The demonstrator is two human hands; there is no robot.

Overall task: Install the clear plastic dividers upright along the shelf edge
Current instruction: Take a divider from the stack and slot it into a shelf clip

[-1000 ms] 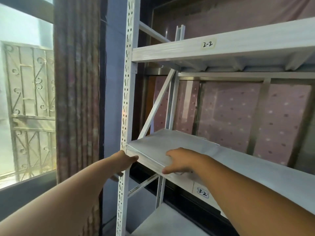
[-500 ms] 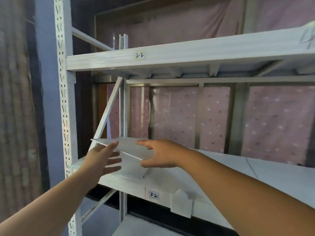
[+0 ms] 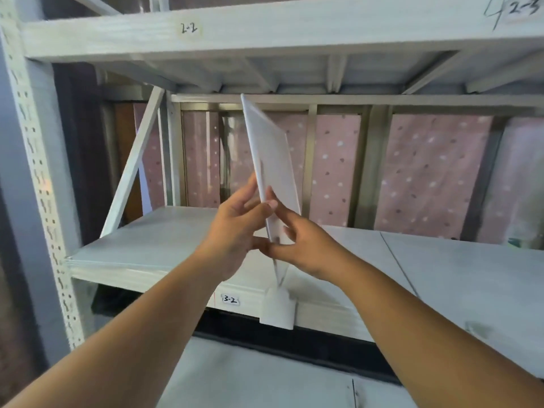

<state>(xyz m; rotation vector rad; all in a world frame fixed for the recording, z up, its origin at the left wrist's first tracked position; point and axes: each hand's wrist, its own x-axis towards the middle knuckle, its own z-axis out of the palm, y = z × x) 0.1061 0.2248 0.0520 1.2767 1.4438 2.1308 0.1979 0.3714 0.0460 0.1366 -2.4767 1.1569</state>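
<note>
A clear plastic divider [image 3: 269,154] stands nearly upright above the middle shelf [image 3: 147,248], leaning slightly left at its top. Its lower edge reaches down to a white clip [image 3: 278,309] that hangs over the shelf's front edge, just right of the label "3-2" [image 3: 230,299]. My left hand [image 3: 235,228] presses the divider's left face near its bottom. My right hand [image 3: 300,242] pinches it from the right side. Fingers of both hands cover the lower part of the sheet.
The upper shelf [image 3: 265,28], labelled "2-2", hangs close above the divider's top. A perforated white upright [image 3: 38,184] and a diagonal brace [image 3: 132,163] stand at the left. A pink dotted curtain [image 3: 429,172] backs the rack. Another shelf [image 3: 265,375] lies below.
The divider lay flat on the shelf under both hands, then was lifted at an angle. Now it is turned upright over the white clip, and my view has moved right and closer.
</note>
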